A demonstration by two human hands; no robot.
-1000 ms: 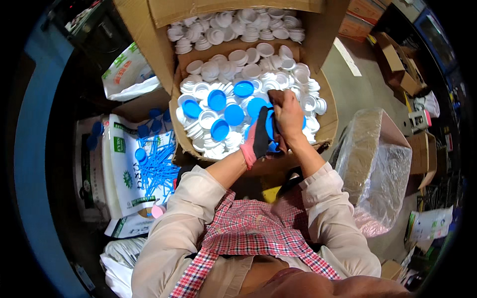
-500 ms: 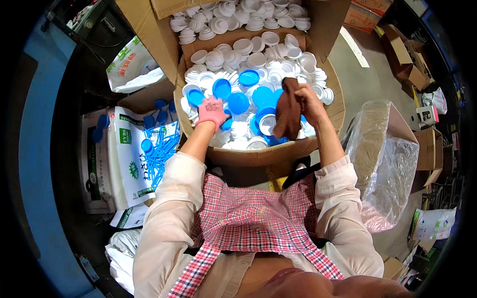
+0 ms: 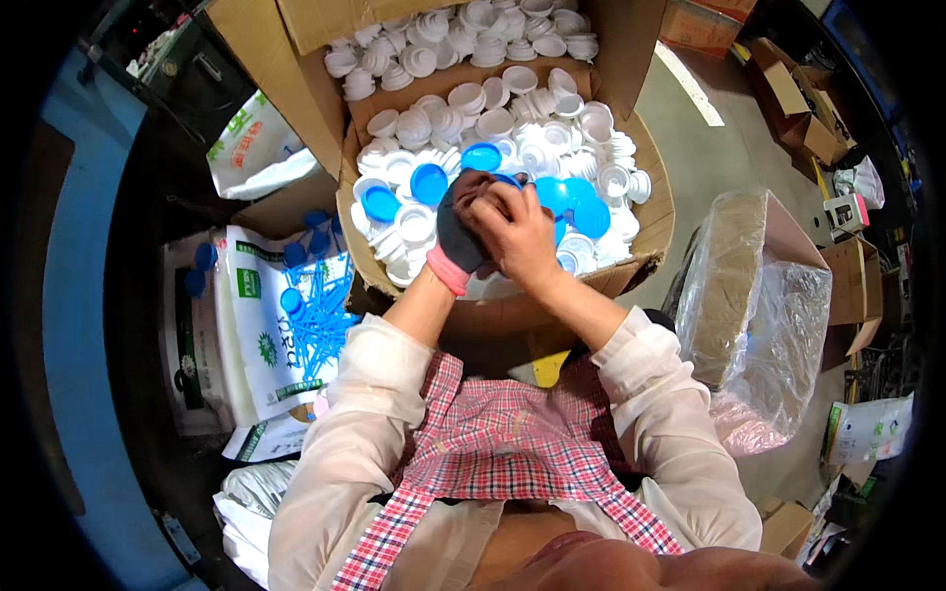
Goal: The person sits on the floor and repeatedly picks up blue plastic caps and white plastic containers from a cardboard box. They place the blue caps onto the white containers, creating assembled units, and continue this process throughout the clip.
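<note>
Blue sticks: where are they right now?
In the head view, the blue sticks lie at left on a white bag, just left of the box of white caps.

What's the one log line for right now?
left hand: gloved, touching right | right hand: bare, curled | below: white caps, blue caps | container: cardboard box | between hands: mostly hidden

Blue caps (image 3: pixel 429 184), white caps (image 3: pixel 613 180), red-checked apron (image 3: pixel 512 438)

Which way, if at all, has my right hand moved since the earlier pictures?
Yes: your right hand has moved left, farther from the right rim of the cardboard box than in either earlier picture.
</note>
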